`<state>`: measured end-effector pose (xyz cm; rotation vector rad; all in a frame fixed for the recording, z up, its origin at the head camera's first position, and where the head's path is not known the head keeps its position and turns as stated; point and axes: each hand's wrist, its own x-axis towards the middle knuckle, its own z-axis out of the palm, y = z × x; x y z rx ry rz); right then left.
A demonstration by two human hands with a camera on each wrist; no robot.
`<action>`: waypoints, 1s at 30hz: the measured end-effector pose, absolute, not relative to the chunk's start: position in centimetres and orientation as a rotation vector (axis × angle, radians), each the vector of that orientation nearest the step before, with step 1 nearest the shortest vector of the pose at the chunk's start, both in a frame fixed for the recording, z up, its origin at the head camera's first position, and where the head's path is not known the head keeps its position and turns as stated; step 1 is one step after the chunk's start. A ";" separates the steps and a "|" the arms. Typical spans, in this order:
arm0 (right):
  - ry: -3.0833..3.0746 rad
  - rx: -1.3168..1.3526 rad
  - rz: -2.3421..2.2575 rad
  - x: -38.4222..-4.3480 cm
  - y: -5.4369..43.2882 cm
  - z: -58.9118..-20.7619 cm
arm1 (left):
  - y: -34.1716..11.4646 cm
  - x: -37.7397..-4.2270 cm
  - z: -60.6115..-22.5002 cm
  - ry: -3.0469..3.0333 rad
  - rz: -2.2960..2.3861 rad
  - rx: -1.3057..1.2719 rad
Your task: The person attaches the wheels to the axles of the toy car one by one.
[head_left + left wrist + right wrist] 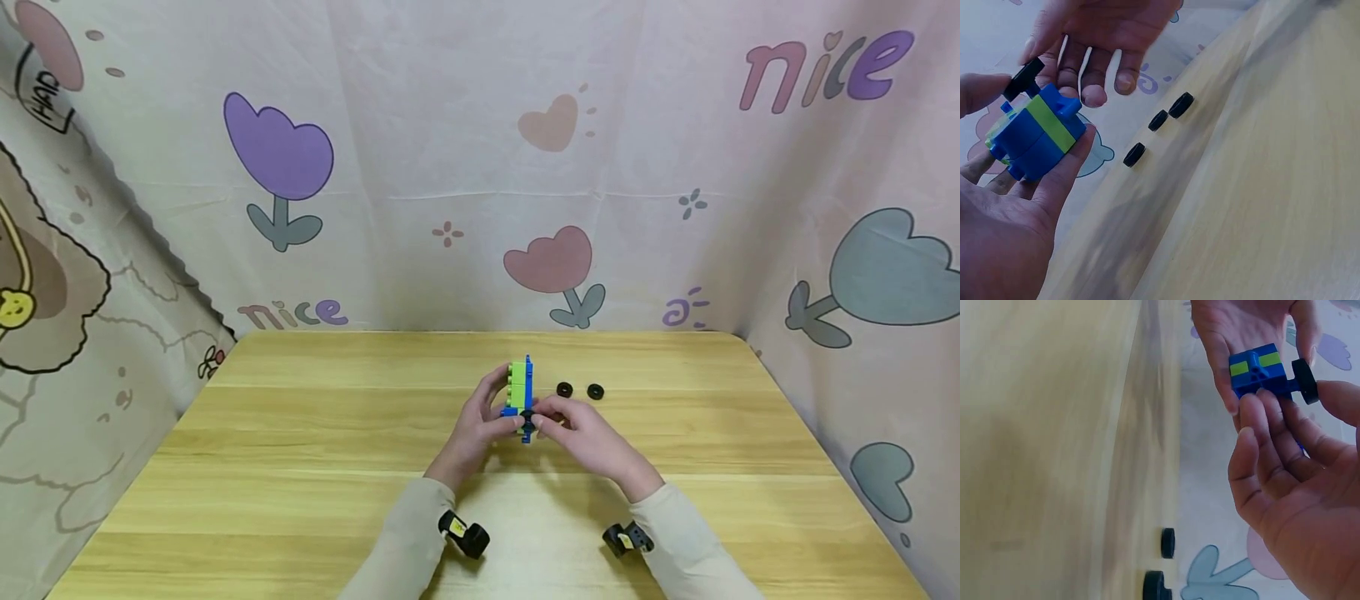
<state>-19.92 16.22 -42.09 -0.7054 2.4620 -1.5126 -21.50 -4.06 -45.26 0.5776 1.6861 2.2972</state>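
A blue and lime-green toy brick build (519, 385) stands upright above the table between the two hands. My left hand (472, 425) grips it, fingers behind and thumb by a black toy wheel (1024, 79) that sits on a short axle at the build's side. Opposite, my right hand (588, 433) pinches that wheel; its thumb lies on the wheel's face and its other fingers curl near the blue bricks. In the right wrist view, the wheel (1305, 381) stands slightly out from the body. Part of the build is hidden behind the fingers.
Loose black wheels lie beyond the right hand: one wheel (565, 389) and another wheel (596, 392). The left wrist view shows a third wheel (1134, 154). They rest on a wooden table (300, 433), with a patterned cloth (420, 150) behind it.
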 end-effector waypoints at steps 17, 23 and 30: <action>2.258 -0.639 -1.746 -19.6 15.9 -42.5 | -4.1 -21.4 -45.6 1.676 2.329 0.568; 2.264 -0.595 -1.766 -19.7 15.6 -42.6 | -4.1 -21.6 -45.6 1.692 2.337 0.553; 2.295 -0.593 -1.755 -19.7 15.4 -42.5 | -4.1 -21.6 -45.5 1.710 2.335 0.538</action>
